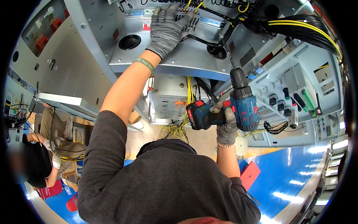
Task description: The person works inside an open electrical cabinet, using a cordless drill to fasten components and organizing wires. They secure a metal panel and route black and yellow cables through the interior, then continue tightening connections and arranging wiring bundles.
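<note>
Right grip (227, 127) clasps the blue drill (245, 108); left grip (166, 33) spreads over terminal blocks (192, 24).

Inside the cabinet (201, 60), the left hand (164, 33) lies over the terminal row (192, 24), right of the breaker (146, 23). Farther right, the right hand (226, 127) holds the drill (243, 102), left of the cable bundle (304, 33). Wires (173, 132) lie on the floor (145, 138) between the forearms (128, 86); a co-worker (39, 164) (well apart) is at far left.

One drill (244, 108), two grey-gloved hands (166, 33), apparently two white gloves (56, 159).
</note>
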`<action>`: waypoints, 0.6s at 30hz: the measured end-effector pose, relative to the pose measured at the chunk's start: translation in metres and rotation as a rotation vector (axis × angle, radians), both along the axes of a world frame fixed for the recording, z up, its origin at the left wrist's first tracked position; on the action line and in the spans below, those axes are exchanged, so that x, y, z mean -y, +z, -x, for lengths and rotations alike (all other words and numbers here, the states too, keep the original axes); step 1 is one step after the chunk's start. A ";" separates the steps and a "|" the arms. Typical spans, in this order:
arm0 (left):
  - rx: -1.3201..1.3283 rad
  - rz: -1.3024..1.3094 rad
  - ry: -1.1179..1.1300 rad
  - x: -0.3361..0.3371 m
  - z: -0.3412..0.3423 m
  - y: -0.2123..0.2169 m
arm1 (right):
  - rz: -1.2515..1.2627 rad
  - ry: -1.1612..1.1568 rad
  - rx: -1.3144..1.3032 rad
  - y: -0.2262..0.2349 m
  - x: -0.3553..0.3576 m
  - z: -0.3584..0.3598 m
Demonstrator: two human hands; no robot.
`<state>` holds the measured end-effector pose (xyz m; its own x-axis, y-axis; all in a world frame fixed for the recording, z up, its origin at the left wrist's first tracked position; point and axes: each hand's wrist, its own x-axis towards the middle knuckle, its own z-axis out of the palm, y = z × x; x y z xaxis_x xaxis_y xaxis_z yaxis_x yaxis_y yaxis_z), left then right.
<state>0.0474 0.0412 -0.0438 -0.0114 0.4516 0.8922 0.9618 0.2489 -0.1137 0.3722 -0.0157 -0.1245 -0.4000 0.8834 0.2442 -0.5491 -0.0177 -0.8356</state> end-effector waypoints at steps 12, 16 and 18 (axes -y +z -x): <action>-0.009 -0.070 -0.022 -0.005 0.002 -0.004 | -0.041 -0.145 0.100 0.001 -0.018 0.028; 0.049 -0.070 -0.077 0.001 -0.004 0.001 | -0.090 -0.285 0.178 0.009 -0.013 0.048; 0.107 -0.053 -0.135 0.005 -0.006 0.005 | -0.100 -0.306 0.250 0.008 -0.017 0.052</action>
